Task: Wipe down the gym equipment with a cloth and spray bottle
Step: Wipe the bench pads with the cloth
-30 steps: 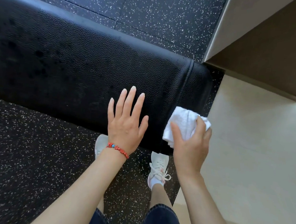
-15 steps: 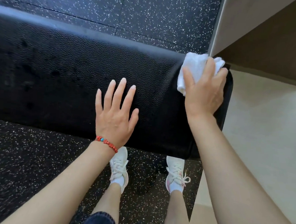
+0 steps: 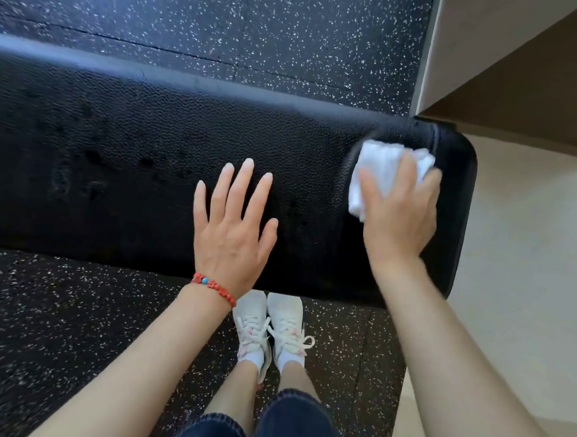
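The right hand (image 3: pixel 398 212) was clamped on the bunched white cloth (image 3: pixel 382 170), pressing it onto the bench pad (image 3: pixel 130 159) near its right end. The left hand (image 3: pixel 233 228) lay flat, fingers spread, mid-pad. The pad's long axis ran left-right. Risk: dark wet spots further left might get missed; no spray bottle was visible

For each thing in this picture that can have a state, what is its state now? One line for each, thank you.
Bench pad: dark wet spots on its left and middle part.
White cloth: bunched, pressed on the pad near its right end.
Right hand: closed on the cloth, blurred by motion.
Left hand: open, flat on the pad, fingers spread.
Shoes: laced, side by side on the floor.
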`<action>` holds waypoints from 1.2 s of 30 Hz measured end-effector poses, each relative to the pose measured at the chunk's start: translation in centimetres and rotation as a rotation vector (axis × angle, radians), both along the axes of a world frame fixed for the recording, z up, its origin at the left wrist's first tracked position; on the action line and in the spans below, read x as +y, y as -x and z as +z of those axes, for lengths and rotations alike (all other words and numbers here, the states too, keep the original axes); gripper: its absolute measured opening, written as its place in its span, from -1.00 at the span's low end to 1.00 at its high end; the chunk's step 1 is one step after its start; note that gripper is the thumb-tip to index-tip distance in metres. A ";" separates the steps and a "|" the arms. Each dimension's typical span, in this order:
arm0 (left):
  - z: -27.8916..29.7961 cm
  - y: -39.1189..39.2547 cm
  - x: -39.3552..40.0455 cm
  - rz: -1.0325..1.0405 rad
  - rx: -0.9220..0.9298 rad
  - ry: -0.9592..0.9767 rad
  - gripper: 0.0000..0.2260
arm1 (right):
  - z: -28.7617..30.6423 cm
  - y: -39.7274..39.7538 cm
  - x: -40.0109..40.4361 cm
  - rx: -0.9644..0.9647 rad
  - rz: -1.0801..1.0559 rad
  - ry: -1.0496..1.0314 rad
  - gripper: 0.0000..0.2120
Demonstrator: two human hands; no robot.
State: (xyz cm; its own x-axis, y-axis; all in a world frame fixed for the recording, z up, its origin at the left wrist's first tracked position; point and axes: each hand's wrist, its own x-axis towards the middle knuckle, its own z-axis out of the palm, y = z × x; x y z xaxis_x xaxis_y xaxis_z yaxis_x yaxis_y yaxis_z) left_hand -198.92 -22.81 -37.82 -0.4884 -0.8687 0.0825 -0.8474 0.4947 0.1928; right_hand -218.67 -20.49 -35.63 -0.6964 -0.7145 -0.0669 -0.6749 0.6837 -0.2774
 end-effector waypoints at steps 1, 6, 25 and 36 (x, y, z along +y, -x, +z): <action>-0.2 -0.6 -0.3 0.010 -0.010 0.002 -0.56 | 0.0 0.6 -1.9 -0.013 -0.018 -0.002 -0.48; -1.0 -1.9 -1.0 -0.017 -0.031 0.004 -0.56 | -1.1 -0.1 -1.8 0.105 0.078 0.081 -0.52; 0.2 -6.8 -5.7 0.006 0.005 0.028 -0.58 | -0.3 -3.4 -2.9 0.006 -0.132 0.024 -0.48; -0.4 -10.6 -8.5 0.006 -0.021 -0.026 -0.56 | -1.3 -12.6 -9.0 0.126 0.208 0.117 -0.52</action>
State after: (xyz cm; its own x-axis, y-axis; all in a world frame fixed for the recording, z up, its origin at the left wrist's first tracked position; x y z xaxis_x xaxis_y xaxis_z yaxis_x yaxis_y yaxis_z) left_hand -188.32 -31.31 -38.20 -0.4849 -0.8732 0.0499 -0.8541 0.4850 0.1879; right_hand -206.09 -29.48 -36.88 -0.5314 -0.8409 0.1023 -0.8317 0.4950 -0.2517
